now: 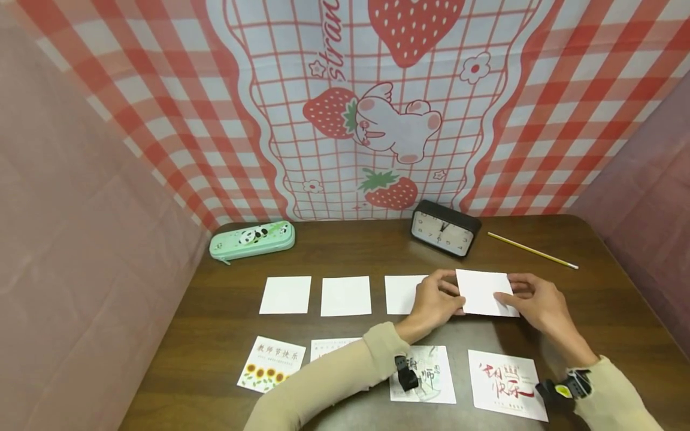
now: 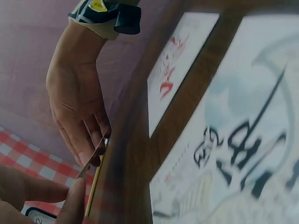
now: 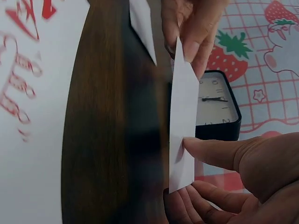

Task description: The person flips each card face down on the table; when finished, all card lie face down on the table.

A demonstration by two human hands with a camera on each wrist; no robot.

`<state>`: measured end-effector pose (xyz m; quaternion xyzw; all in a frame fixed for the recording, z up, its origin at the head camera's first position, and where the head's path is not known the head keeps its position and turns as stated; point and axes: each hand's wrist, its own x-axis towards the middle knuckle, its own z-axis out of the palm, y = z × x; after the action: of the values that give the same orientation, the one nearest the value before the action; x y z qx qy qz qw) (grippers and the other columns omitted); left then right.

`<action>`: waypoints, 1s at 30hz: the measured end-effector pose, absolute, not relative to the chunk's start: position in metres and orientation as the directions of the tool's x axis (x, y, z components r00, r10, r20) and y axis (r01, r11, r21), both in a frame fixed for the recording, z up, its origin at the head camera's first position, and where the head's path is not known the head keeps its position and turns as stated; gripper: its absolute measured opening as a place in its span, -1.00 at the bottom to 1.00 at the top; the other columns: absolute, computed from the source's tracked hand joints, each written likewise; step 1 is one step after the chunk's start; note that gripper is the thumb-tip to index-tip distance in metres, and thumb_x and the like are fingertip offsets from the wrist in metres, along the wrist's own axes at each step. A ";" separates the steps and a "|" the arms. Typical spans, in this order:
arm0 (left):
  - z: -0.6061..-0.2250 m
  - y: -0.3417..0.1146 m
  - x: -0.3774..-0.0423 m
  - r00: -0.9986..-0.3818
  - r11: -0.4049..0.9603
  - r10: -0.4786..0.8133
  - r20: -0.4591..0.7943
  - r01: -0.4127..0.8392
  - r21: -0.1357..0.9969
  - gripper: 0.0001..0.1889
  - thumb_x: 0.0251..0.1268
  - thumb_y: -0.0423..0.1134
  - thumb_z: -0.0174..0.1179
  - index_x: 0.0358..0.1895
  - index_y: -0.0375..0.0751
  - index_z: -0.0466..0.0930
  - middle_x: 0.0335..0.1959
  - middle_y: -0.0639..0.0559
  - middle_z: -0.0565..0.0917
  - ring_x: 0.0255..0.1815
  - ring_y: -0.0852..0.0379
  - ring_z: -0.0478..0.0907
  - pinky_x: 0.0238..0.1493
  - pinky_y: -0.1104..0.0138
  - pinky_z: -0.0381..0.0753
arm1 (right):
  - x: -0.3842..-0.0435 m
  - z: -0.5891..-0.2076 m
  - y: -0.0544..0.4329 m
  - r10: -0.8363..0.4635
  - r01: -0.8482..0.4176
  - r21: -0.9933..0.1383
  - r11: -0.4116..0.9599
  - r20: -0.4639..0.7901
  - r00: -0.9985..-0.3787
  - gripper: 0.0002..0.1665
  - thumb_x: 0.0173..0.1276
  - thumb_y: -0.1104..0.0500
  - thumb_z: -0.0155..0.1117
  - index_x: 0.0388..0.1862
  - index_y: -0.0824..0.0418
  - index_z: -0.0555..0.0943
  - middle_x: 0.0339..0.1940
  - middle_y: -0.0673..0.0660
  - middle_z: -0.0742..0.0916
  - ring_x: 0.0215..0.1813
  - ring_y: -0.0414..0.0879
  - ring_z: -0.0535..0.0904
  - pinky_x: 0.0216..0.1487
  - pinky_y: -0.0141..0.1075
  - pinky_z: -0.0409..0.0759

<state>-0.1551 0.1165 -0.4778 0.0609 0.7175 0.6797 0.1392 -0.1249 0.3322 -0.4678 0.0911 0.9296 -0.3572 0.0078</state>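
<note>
Pinching white card (image 1: 482,292) by opp. edges, L hand (image 1: 435,300) & R hand (image 1: 544,304) face e/o, fingers (image 1: 524,279) nearly closed.

Held white card (image 1: 480,290) is looking like stiff paper, smooth and matt; printed cards (image 1: 509,383) are showing a similar papery finish. Surface (image 1: 350,254) is showing brown wood grain under a low sheen. Checked backdrop (image 1: 178,120) is hanging as creased cloth. Clock casing (image 1: 447,212) is reading as matt black plastic. Sleeves (image 1: 329,371) are wrinkling, matt cloth.
</note>
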 end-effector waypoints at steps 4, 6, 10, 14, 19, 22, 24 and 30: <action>-0.479 0.116 -0.159 -0.950 0.128 0.264 -0.166 -0.136 0.982 -0.42 0.08 -0.67 0.36 0.26 -0.40 0.58 -0.32 -0.19 0.76 -0.49 -0.10 0.81 -0.44 0.28 0.82 | -0.131 -0.471 0.333 0.155 0.171 -0.657 0.734 -0.084 -0.984 -0.23 0.37 -0.02 0.50 0.30 0.51 0.50 0.13 0.56 0.68 0.10 0.42 0.70 -0.31 -0.41 0.57; -0.480 0.116 -0.161 -0.948 0.156 0.259 -0.185 -0.148 0.977 -0.41 0.08 -0.67 0.37 0.27 -0.39 0.59 -0.36 -0.12 0.75 -0.48 -0.13 0.82 -0.44 0.28 0.82 | -0.134 -0.472 0.334 0.150 0.171 -0.658 0.733 -0.089 -0.985 -0.24 0.35 0.00 0.52 0.28 0.51 0.51 0.12 0.56 0.68 0.09 0.41 0.70 -0.33 -0.43 0.58; -0.482 0.116 -0.163 -0.946 0.195 0.254 -0.201 -0.153 0.969 -0.39 0.07 -0.65 0.40 0.28 -0.38 0.59 -0.37 -0.11 0.76 -0.48 -0.12 0.82 -0.48 0.35 0.79 | -0.139 -0.474 0.335 0.150 0.176 -0.657 0.733 -0.096 -0.984 -0.27 0.32 0.03 0.55 0.24 0.51 0.53 0.09 0.55 0.69 0.04 0.36 0.72 -0.36 -0.43 0.57; -0.481 0.116 -0.165 -0.941 0.238 0.272 -0.203 -0.139 0.961 -0.38 0.10 -0.60 0.41 0.32 -0.40 0.57 -0.32 -0.14 0.77 -0.48 -0.09 0.82 -0.50 0.41 0.76 | -0.143 -0.475 0.336 0.150 0.187 -0.651 0.735 -0.114 -0.982 -0.28 0.31 0.03 0.55 0.22 0.52 0.54 0.08 0.54 0.69 0.00 0.31 0.73 -0.36 -0.41 0.56; -0.479 0.116 -0.165 -0.936 0.283 0.290 -0.201 -0.117 0.952 -0.41 0.18 -0.50 0.41 0.33 -0.45 0.54 -0.25 -0.17 0.79 -0.46 -0.09 0.83 -0.51 0.44 0.74 | -0.147 -0.475 0.338 0.151 0.198 -0.636 0.746 -0.128 -0.980 -0.25 0.32 -0.01 0.54 0.22 0.52 0.54 0.06 0.53 0.71 -0.02 0.28 0.71 -0.32 -0.37 0.54; -0.476 0.116 -0.164 -0.936 0.327 0.290 -0.198 -0.098 0.940 -0.45 0.21 -0.42 0.43 0.30 -0.44 0.57 -0.23 -0.16 0.81 -0.50 -0.03 0.82 -0.55 0.47 0.70 | -0.147 -0.475 0.338 0.158 0.203 -0.630 0.749 -0.127 -0.979 -0.27 0.34 -0.03 0.53 0.21 0.51 0.55 0.05 0.51 0.72 -0.04 0.24 0.69 -0.30 -0.35 0.51; -0.474 0.116 -0.163 -0.936 0.372 0.293 -0.197 -0.078 0.925 -0.47 0.22 -0.36 0.45 0.27 -0.42 0.60 -0.20 -0.15 0.82 -0.54 0.03 0.80 -0.56 0.50 0.67 | -0.147 -0.476 0.339 0.163 0.200 -0.627 0.753 -0.117 -0.980 -0.30 0.34 -0.03 0.52 0.19 0.49 0.57 0.02 0.48 0.73 -0.06 0.20 0.69 -0.27 -0.34 0.49; -0.466 0.110 -0.161 -0.934 0.465 0.290 -0.206 -0.050 0.884 -0.43 0.21 -0.21 0.50 0.29 -0.30 0.61 -0.06 -0.12 0.81 -0.46 0.22 0.77 -0.29 0.56 0.62 | -0.145 -0.476 0.339 0.169 0.190 -0.626 0.757 -0.093 -0.981 -0.37 0.41 -0.03 0.44 0.16 0.47 0.58 0.02 0.48 0.75 -0.01 0.27 0.69 -0.20 -0.29 0.47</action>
<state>-0.1606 0.1098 -0.4662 0.0714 0.8396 0.5121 0.1664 -0.1452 0.3393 -0.4759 0.0958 0.9371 -0.3353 0.0152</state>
